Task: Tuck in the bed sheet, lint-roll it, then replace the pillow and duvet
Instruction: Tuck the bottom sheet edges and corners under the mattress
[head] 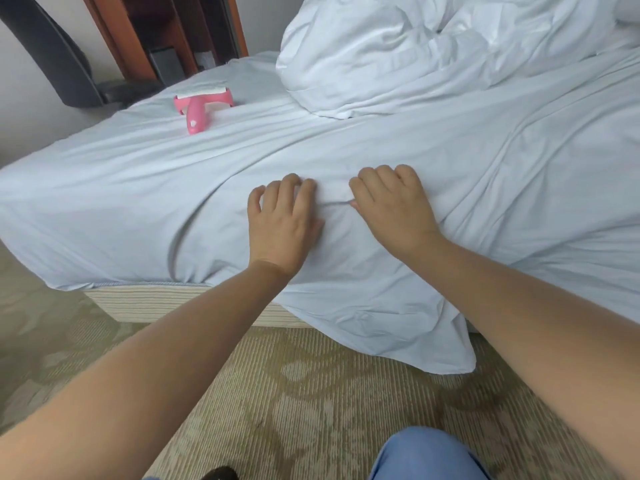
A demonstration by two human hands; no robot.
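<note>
A pale blue bed sheet (pixel 138 188) covers the mattress, wrinkled, with a loose flap hanging over the near edge down to the carpet. My left hand (pixel 284 223) and my right hand (pixel 391 209) lie side by side on the sheet near the bed's edge, fingers curled into the fabric, bunching a fold between them. A pink lint roller (pixel 199 105) lies on the sheet at the far left. A crumpled white duvet (pixel 398 53) is heaped at the back of the bed. No pillow is plainly visible.
The striped mattress side (pixel 149 303) shows below the sheet at the left. Patterned carpet (pixel 277 393) spreads in front. A dark chair (pixel 55 53) and a wooden cabinet (pixel 156 32) stand beyond the bed. My knee in blue (pixel 426 455) is at the bottom.
</note>
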